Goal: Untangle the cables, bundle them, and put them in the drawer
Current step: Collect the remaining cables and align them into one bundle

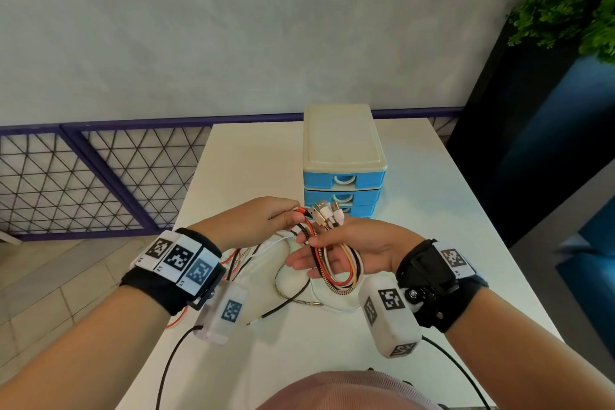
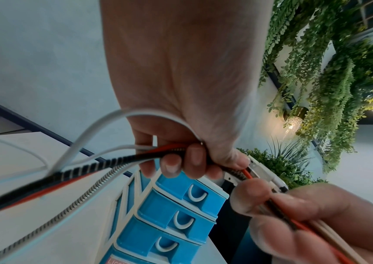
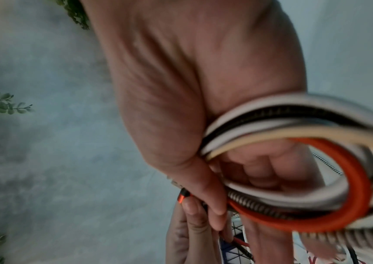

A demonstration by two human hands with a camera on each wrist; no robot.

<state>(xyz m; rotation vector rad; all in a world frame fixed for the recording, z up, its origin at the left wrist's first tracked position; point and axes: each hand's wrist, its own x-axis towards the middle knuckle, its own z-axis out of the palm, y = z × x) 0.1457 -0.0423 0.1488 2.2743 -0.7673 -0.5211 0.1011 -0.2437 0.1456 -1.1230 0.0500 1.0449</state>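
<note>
Right now the cables [image 1: 336, 263] are being coiled above the tabletop [image 1: 253, 156], approx. over its middle, just in front of the drawer unit [image 1: 342, 156]. One loop is being held in the right hand [image 1: 346, 253], w/ the thumb pressed over the strands against the palm, so that grip is pinching the coil. The plug ends [image 1: 324, 211] are being pinched by the left hand [image 1: 263, 216], fingers curled round the bunch just below the plugs. The loose tails [image 1: 286, 293] are trailing down onto the tabletop, some under the left wrist.

Risks, as judged: the loop could be sprung open if the thumb is eased, since the stiff spring-wrapped cable [image 3: 260, 198] is likely being bent against its will. The trailing tails could be snagged on the wrist units or on each other while being wound in, and a knot could be pulled tight.

Room: the drawers are all being shown as closed, so a hand will be needed to open one. Bare tabletop is being left to the left of the unit and towards the near edge; the right edge is near the right wrist.
</note>
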